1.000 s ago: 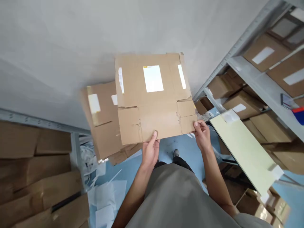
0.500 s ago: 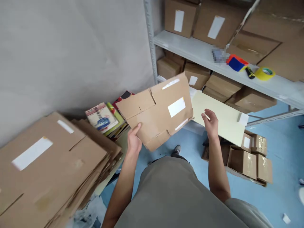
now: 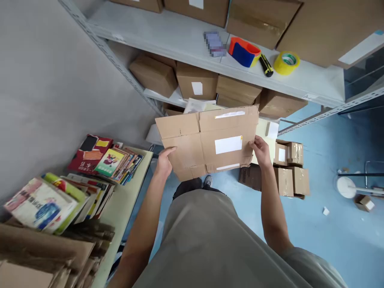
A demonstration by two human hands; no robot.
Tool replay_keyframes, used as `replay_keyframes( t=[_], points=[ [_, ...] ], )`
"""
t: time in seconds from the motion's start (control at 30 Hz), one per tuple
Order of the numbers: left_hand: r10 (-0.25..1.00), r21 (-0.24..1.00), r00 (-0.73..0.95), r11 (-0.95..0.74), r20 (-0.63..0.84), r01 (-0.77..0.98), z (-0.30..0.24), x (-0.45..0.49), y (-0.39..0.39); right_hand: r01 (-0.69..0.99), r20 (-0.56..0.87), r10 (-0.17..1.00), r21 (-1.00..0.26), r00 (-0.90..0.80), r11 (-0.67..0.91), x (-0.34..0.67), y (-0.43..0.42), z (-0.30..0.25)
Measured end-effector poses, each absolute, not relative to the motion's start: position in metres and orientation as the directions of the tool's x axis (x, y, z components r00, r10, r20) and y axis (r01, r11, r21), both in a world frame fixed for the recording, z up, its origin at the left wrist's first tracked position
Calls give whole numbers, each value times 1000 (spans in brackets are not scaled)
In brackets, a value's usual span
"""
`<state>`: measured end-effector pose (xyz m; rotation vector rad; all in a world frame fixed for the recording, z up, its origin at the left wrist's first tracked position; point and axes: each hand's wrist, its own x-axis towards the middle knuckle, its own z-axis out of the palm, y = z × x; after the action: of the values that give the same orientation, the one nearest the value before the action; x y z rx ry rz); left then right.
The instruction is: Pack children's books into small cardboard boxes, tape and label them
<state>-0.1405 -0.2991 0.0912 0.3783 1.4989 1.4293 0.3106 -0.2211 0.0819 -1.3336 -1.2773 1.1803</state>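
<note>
I hold a flattened brown cardboard box point(image 3: 207, 142) with a white label and strips of tape, out in front of me at waist height. My left hand point(image 3: 164, 161) grips its lower left edge, thumb on top. My right hand point(image 3: 261, 151) is closed on its right edge. The box is nearly level and faces up, above the blue floor and my shoes.
A grey metal shelf point(image 3: 186, 36) ahead carries closed cartons, a red-blue tape dispenser point(image 3: 243, 52), a black-yellow cutter point(image 3: 265, 65) and a yellow tape roll point(image 3: 287, 62). Small taped boxes point(image 3: 289, 168) lie on the floor. At left, a table point(image 3: 126, 200) bears book stacks point(image 3: 102, 158) and flattened cardboard point(image 3: 39, 252).
I have turned to the right, away from the cardboard pile toward the shelf. My right hand, free half a second ago, has closed on the box's right edge again.
</note>
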Motion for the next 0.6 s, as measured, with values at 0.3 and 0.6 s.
replay_keyframes(
  t=[0.3, 0.6],
  points=[
    [941, 970, -243, 214, -237, -117, 48, -100, -149, 158, -72, 965, -981, 252, -115, 341, -188, 65],
    [958, 957, -27, 287, -286, 32, 34, -82, -59, 307, -34, 921, -937, 388, -164, 345, -185, 57]
  ],
)
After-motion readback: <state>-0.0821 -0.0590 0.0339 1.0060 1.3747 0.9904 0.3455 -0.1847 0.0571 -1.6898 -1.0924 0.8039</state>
